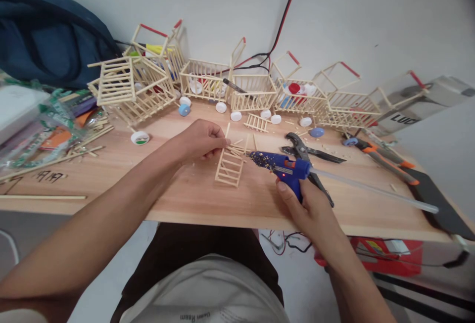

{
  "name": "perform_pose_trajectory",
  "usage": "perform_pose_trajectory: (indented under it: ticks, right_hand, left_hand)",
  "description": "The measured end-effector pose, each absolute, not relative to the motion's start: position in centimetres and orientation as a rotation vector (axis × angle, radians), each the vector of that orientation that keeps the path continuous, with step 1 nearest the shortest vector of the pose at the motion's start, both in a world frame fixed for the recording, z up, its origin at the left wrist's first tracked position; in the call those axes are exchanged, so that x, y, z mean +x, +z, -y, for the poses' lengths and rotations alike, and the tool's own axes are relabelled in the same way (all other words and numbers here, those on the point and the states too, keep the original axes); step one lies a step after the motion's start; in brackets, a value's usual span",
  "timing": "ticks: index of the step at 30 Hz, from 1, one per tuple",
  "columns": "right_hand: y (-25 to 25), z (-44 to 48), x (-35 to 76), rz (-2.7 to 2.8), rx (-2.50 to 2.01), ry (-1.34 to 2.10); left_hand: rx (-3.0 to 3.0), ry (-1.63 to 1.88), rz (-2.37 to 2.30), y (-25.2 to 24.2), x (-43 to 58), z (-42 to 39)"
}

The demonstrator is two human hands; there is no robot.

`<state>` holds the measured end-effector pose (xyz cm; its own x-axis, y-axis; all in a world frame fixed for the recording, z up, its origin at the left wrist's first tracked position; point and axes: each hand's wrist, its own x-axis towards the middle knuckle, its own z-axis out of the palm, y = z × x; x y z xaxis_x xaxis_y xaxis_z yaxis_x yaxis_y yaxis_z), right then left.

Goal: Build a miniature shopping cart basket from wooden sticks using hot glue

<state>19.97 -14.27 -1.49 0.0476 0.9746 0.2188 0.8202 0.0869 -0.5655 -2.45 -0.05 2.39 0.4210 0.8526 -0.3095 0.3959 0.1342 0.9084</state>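
Note:
My right hand (310, 209) is wrapped round the handle of a blue glue gun (282, 165); its nozzle points left at a small ladder-like frame of wooden sticks (230, 165) lying on the wooden table (185, 194). A long clear glue stick (374, 190) juts from the gun's back to the right. My left hand (202, 140) is closed in a pinch on a thin wooden stick (227, 132) held at the top of that frame. Loose short sticks lie around the frame's upper end.
Along the wall stands a row of small stick-built carts (208, 79) with red handles, with white and blue bottle caps (140, 138) before them. Black pliers (309, 152) and orange-handled cutters (382, 157) lie to the right. Plastic packets (40, 130) and long sticks lie at left.

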Motion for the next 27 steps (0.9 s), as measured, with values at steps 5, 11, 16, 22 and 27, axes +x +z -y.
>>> perform_pose_trajectory:
  ticks: [5, 11, 16, 22, 27]
  right_hand:
    - [-1.22, 14.36, 19.93, 1.820, -1.771, 0.355]
    - [-1.17, 14.47, 19.90, 1.812, -1.786, 0.370]
    - [-1.27, 14.34, 19.90, 1.804, -1.793, 0.359]
    - [-1.31, 14.29, 20.02, 1.809, -1.800, 0.359]
    - [-1.28, 14.32, 19.99, 1.818, -1.803, 0.350]
  left_hand:
    - [1.471, 0.470, -1.174, 2.37, -2.45, -0.03]
    - [1.484, 0.462, -1.183, 2.43, -2.54, 0.07]
    - [1.482, 0.454, -1.179, 2.48, -2.47, 0.10]
    - [1.481, 0.450, -1.179, 2.22, -2.47, -0.07]
    - [1.481, 0.460, -1.167, 1.94, -2.54, -0.18]
